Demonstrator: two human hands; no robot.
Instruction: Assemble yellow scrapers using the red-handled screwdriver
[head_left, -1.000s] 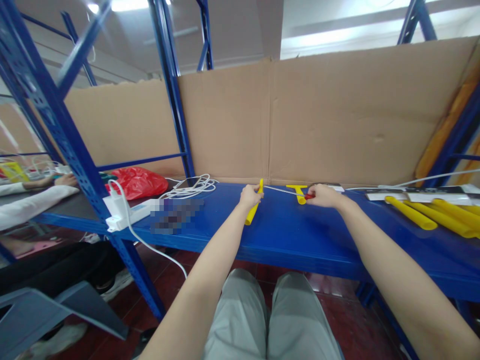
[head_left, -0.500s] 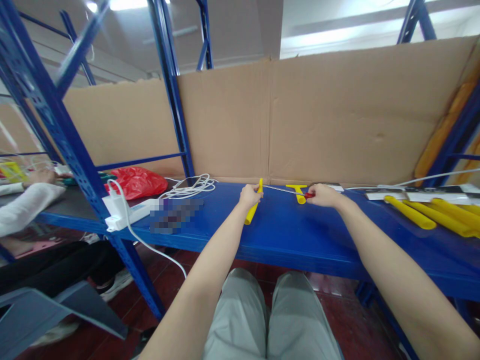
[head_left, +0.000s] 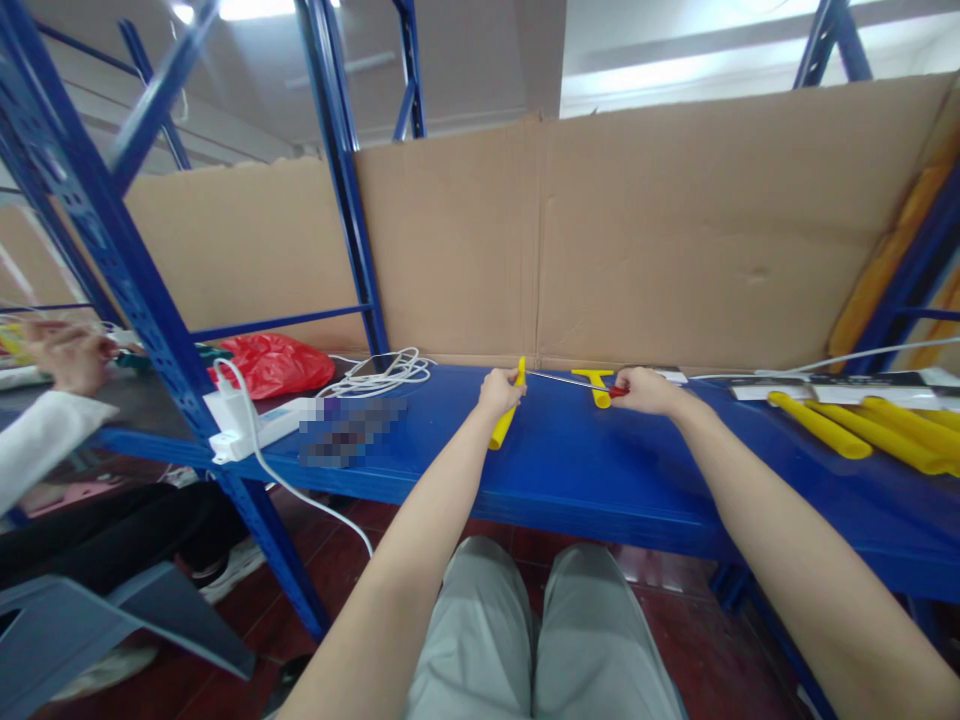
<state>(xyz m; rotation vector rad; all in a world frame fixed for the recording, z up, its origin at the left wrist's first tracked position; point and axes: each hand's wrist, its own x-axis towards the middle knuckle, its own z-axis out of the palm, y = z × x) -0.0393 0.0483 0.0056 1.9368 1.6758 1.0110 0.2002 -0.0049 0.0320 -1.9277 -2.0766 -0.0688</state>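
Note:
My left hand (head_left: 498, 393) is closed around a yellow T-shaped handle piece (head_left: 504, 428), whose tube end points toward me. In my right hand (head_left: 646, 390) is a screwdriver with a red handle (head_left: 618, 391). Its long thin metal shaft (head_left: 562, 379) runs left and its tip reaches the yellow piece at my left fingers; how the tip meets it is too small to tell. Behind the shaft, a second yellow T-shaped piece (head_left: 600, 391) lies on the blue shelf (head_left: 577, 470), close to my right hand and apart from it.
Several yellow tubes (head_left: 825, 428) lie at the right by white-and-black packs (head_left: 780, 388). To the left are a power strip (head_left: 281, 420), coiled white cable (head_left: 386, 374) and a red plastic bag (head_left: 274, 366). Cardboard (head_left: 675, 230) stands behind. A co-worker's hand (head_left: 71, 355) is far left.
Both my hands stay in place, with only a very slight shift of the right hand and screwdriver. The co-worker's hand at far left has risen and moved nearer the post.

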